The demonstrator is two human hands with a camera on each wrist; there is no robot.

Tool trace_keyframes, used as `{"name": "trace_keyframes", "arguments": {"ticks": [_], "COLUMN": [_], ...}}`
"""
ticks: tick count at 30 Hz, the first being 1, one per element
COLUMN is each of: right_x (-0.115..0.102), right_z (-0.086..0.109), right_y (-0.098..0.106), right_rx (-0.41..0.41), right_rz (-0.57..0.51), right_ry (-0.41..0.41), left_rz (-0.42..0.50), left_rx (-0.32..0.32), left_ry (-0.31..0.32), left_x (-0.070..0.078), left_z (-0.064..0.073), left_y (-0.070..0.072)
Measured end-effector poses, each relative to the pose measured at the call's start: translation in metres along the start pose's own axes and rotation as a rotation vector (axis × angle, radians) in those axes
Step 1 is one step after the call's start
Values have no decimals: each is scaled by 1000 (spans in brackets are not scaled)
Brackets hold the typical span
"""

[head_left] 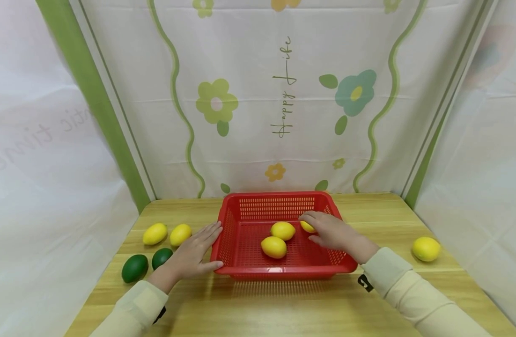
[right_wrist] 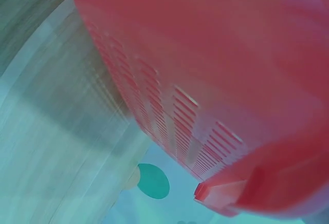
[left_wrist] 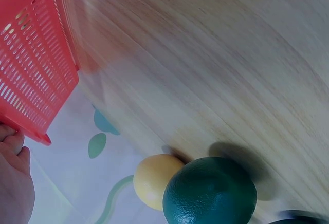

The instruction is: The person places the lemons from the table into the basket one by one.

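A red plastic basket (head_left: pixel 279 270) stands on the wooden table. Inside it lie two yellow lemons, one toward the back (head_left: pixel 283 230) and one nearer the front (head_left: pixel 274 247). My right hand (head_left: pixel 331 230) reaches over the basket's right side and holds a third lemon (head_left: pixel 307 227), with fingers above it and the thumb in front; the hand partly hides this fruit. My left hand (head_left: pixel 195 252) rests against the basket's left rim with its fingers extended. In the right wrist view the basket's side wall (right_wrist: pixel 169 106) fills much of the frame, and neither hand nor lemon shows.
Left of the basket are two lemons (head_left: pixel 155 233) and two dark green oval fruits, one (head_left: pixel 135 268) farther out, one (head_left: pixel 161 257) beside my left wrist. A single lemon (head_left: pixel 426 249) sits at the table's right. Printed curtains (head_left: pixel 249 154) hang behind and at the sides.
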State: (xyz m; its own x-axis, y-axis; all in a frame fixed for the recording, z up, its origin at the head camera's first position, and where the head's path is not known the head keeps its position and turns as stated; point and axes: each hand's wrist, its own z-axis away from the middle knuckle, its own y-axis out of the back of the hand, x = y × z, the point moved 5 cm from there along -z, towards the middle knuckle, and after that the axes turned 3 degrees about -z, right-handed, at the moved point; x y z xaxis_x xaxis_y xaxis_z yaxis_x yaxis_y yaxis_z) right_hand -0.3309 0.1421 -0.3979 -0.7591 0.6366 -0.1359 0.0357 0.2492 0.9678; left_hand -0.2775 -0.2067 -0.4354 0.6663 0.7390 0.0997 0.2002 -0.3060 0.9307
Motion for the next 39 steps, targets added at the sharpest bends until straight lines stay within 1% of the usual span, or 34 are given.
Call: {"name": "trace_keyframes", "arguments": {"ticks": [6,13,20,27,32,39], "right_x": [0,0,1,3,7,14], "right_z": [2,4,7,13,18,27], "right_y": [1,5,12,21,28,39], "right_rx": [40,52,87,99,131,138], "right_rz": [8,9,21,8,24,22], "right_ry": [17,23,46,21,32,-9], "left_rz": [6,16,14,14,9,20], "left_rx": [3,0,4,-1,-2,-10], "left_ry": [1,1,-1,2,0,11], "left_x": [1,2,2,2,2,4], "left_z": [0,0,0,0,0,0], "left_y": [1,2,3,3,3,4]}}
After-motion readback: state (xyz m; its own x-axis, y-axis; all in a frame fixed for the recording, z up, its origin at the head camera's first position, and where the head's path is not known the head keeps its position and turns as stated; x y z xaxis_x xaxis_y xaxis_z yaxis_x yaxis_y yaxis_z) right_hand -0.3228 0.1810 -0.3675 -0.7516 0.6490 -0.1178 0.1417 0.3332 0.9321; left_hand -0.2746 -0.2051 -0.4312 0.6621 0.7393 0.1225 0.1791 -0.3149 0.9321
